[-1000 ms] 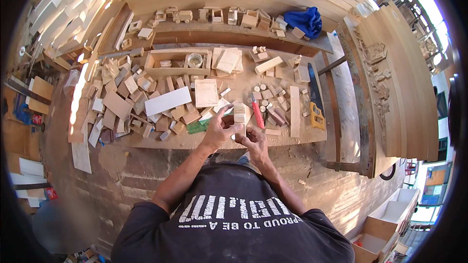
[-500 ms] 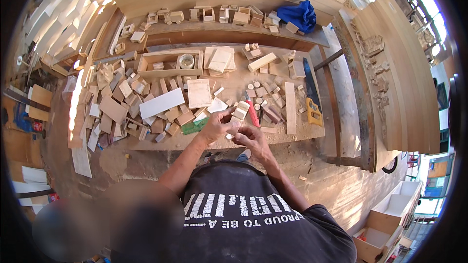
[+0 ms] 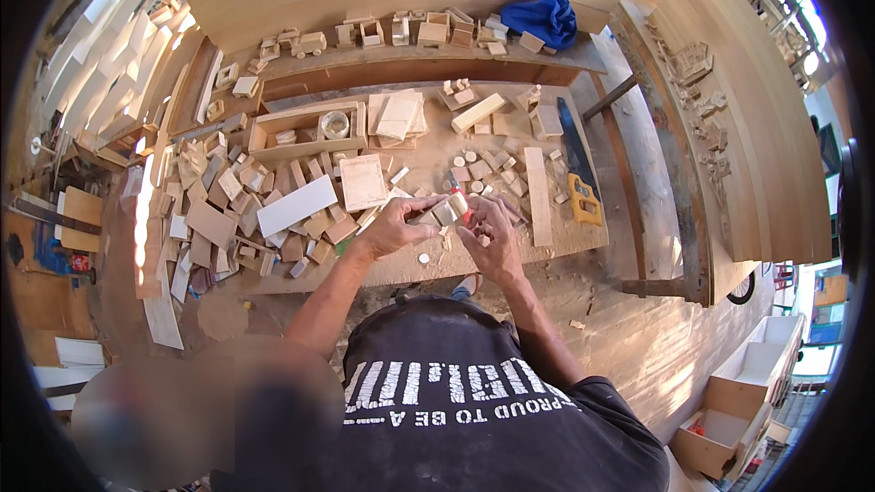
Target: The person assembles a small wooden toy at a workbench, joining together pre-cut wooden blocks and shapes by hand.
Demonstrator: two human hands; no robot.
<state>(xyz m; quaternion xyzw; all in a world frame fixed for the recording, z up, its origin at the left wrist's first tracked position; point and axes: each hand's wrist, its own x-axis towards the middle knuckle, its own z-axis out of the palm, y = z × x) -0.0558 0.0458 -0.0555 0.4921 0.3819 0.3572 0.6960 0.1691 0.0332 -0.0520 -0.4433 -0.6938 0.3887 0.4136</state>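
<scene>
Block of pale wood (image 3: 443, 214), small, boxy, pinched in left hand (image 3: 389, 229), apparently for steadiness; right hand (image 3: 495, 235) half-curled alongside, grip unclear.

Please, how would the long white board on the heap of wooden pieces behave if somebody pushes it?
The long white board is probably stiff, since its edges look straight and it shows no sag. It may rock or slide when pushed, because it lies across jumbled, uneven wooden pieces. Being flat, it seems unlikely to roll.
</scene>
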